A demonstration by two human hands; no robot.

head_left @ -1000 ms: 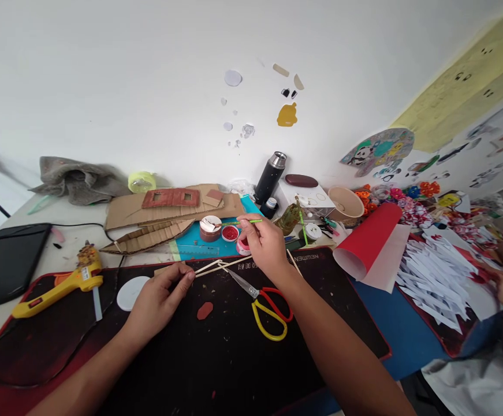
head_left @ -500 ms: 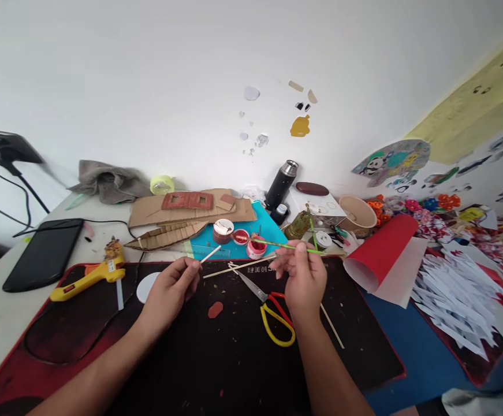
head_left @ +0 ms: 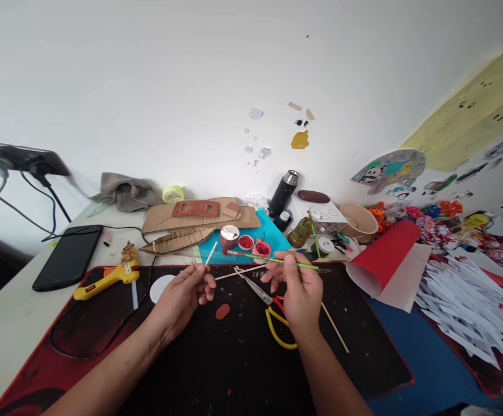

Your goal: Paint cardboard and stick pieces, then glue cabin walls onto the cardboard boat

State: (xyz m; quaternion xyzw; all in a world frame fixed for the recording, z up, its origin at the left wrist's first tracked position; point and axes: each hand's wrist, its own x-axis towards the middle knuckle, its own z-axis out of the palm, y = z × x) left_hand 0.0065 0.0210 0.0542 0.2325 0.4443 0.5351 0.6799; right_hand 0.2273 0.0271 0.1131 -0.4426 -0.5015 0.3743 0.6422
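Note:
My left hand (head_left: 186,294) pinches a short pale wooden stick (head_left: 210,254) that points up and away over the black mat (head_left: 216,358). In my right hand (head_left: 298,289) is a thin green paintbrush (head_left: 272,259), held level with its red-brown tip pointing left toward the stick. Just beyond the brush sit two small open pots of red paint (head_left: 246,242) and a brown pot (head_left: 228,236) on a teal sheet (head_left: 272,234). Scissors (head_left: 268,306) with red and yellow handles lie under my right hand, beside loose sticks (head_left: 234,273).
A yellow glue gun (head_left: 108,277) and a white disc (head_left: 162,287) lie left on the mat, a black tablet (head_left: 67,264) further left. Cardboard pieces (head_left: 199,216), a black flask (head_left: 282,193), a paper cup (head_left: 357,218), a red paper roll (head_left: 383,254) and cut white paper strips (head_left: 463,294) crowd the back and right.
My right hand drew back from the paint pots with the brush and turned it level. My left hand lifted the stick off the mat. The view swung left.

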